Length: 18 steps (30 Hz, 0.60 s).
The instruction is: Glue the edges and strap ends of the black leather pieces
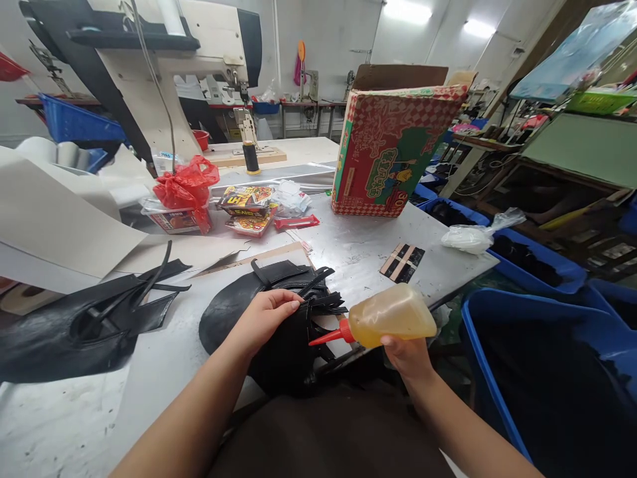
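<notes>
My right hand (409, 358) grips a translucent squeeze bottle (393, 315) of yellowish liquid, tipped on its side. Its red pointed nozzle faces left, with the tip at the edge of a black leather piece (223, 317) in front of me. That piece has several loose straps at its right end. My left hand (266, 318) rests on it, thumb and forefinger pinched at the strap end; the other fingers are partly hidden. To the left lies another black leather piece (44, 338) with an oval opening and loose straps.
A sewing machine (209, 40) stands behind the table. A red printed carton (393, 153), snack packs (246, 206) and a tub with a red bag (184, 192) are on the tabletop. Blue bins (472, 332) of dark material stand at the right. White sheets (60, 212) curl at the left.
</notes>
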Tool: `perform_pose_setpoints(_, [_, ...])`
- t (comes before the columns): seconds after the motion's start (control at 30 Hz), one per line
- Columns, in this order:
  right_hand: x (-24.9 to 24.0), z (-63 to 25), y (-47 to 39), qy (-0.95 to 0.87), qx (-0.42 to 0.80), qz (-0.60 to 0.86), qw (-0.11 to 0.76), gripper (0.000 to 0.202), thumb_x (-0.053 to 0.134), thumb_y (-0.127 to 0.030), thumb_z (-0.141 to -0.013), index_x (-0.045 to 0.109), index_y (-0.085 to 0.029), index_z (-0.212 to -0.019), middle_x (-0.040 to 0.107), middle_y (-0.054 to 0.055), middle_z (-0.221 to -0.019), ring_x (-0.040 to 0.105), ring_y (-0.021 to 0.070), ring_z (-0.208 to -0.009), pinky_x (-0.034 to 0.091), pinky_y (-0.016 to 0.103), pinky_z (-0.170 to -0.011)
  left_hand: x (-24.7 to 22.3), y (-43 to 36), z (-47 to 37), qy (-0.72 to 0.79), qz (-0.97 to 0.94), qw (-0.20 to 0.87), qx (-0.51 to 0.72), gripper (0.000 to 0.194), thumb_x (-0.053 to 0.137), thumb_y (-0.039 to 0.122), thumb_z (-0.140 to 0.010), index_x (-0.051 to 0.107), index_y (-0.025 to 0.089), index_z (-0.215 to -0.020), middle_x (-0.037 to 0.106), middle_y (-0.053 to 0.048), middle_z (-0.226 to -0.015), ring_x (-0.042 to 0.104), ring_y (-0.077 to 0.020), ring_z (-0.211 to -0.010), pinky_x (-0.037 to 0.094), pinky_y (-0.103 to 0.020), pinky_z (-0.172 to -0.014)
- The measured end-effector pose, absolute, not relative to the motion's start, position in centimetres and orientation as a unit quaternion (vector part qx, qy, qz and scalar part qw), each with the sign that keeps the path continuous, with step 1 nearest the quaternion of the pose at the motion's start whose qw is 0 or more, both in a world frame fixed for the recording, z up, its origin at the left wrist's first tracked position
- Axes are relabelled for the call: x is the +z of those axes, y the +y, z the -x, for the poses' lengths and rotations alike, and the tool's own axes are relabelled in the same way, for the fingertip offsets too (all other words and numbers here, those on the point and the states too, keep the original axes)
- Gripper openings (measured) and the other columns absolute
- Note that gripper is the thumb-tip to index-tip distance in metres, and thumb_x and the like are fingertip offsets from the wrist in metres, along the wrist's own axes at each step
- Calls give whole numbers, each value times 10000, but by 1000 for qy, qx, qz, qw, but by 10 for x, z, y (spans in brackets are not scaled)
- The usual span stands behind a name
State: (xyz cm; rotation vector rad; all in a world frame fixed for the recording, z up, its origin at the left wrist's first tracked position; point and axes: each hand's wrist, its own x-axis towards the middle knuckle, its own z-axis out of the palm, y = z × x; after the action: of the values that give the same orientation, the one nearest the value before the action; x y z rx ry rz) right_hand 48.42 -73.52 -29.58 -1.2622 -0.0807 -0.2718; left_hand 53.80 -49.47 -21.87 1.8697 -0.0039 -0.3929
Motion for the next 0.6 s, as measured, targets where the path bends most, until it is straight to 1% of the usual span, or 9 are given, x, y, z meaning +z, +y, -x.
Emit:
perform_pose_setpoints(0.1, [-289,-483,-734,-32,-99,581,807,443,842,-408,-523,671,-230,-891,695,70,-833,650,296,-791,563,447,-700,-219,-496,-536,-8,-807,566,-168,307,586,428,-630,670,164,-762,677,-31,-744,587,-207,-746,446,-323,-734])
perform_pose_setpoints(0.2, [-279,-488,-734,-15,-99,544,833,461,835,-468,-511,666,-244,-878,693,51,-799,650,281,-753,565,427,-662,-216,-492,-532,-52,-831,527,-171,277,553,402,-680,681,177,-780,697,-36,-783,608,-222,-782,451,-323,-759])
perform_pose_setpoints(0.3, [-270,-500,-736,8,-124,487,865,487,813,-514,-537,650,-265,-922,689,22,-805,647,231,-665,549,324,-504,-209,-483,-534,-120,-868,451,-169,255,531,380,-730,694,211,-831,708,-31,-878,616,-230,-858,443,-314,-798])
perform_pose_setpoints(0.37, [-267,-513,-738,11,-126,467,875,479,805,-520,-554,647,-270,-932,685,4,-799,639,196,-611,513,259,-421,-205,-474,-545,-127,-901,395,-125,265,513,382,-754,685,220,-873,700,-34,-925,609,-234,-896,440,-315,-805])
perform_pose_setpoints(0.47, [-263,-538,-738,-3,-115,466,877,477,801,-511,-567,644,-276,-951,682,-13,-800,642,182,-620,520,238,-421,-204,-468,-574,-119,-945,301,-48,269,493,363,-773,668,208,-905,687,-54,-962,598,-243,-926,432,-327,-813])
perform_pose_setpoints(0.53, [-261,-555,-735,-10,-108,458,882,484,812,-490,-561,643,-278,-962,685,-17,-822,649,180,-641,529,233,-432,-207,-469,-595,-138,-958,247,-50,262,507,348,-774,668,204,-922,684,-68,-1002,592,-250,-956,419,-335,-833])
perform_pose_setpoints(0.6, [-257,-569,-729,-14,-105,438,893,485,826,-462,-552,646,-282,-964,691,-23,-841,652,171,-645,530,219,-428,-212,-474,-609,-160,-962,204,-82,264,555,353,-755,672,205,-940,683,-85,-1031,586,-269,-989,404,-353,-857])
